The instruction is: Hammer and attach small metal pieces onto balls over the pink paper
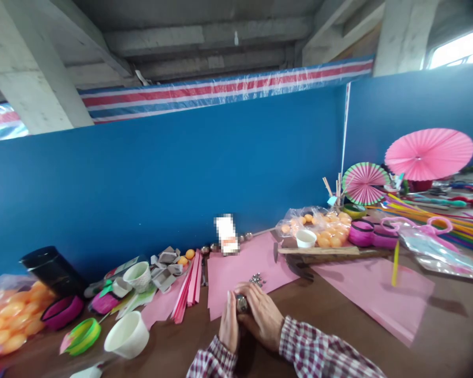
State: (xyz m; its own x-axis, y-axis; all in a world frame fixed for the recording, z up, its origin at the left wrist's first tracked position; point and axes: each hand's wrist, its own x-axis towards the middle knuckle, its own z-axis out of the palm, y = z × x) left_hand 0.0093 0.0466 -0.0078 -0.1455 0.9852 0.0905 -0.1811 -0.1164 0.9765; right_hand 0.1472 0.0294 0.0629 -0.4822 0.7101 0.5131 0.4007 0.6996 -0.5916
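A shiny dark metal ball (242, 303) shows between my two hands, low in the middle of the head view. My left hand (229, 323) presses its near-straight fingers against the ball's left side. From the right, my right hand (263, 315) curves over and around it, fingers together. The palms and the ball's underside are hidden. Just beyond my fingertips, a small heap of tiny silvery metal pieces (257, 279) rests on a pink paper sheet (236, 273). Several more metal balls (204, 250) lie along the sheet's far edge, beside a blurred-out white item (227, 234).
Right of me lie a hammer (319, 251), bagged orange balls (333, 231), purple bands (361, 232) and another pink sheet (378, 294). On my left are folded pink paper strips (187, 289), a white cup (126, 335) and a green tape roll (83, 336). A blue partition (181, 178) stands behind.
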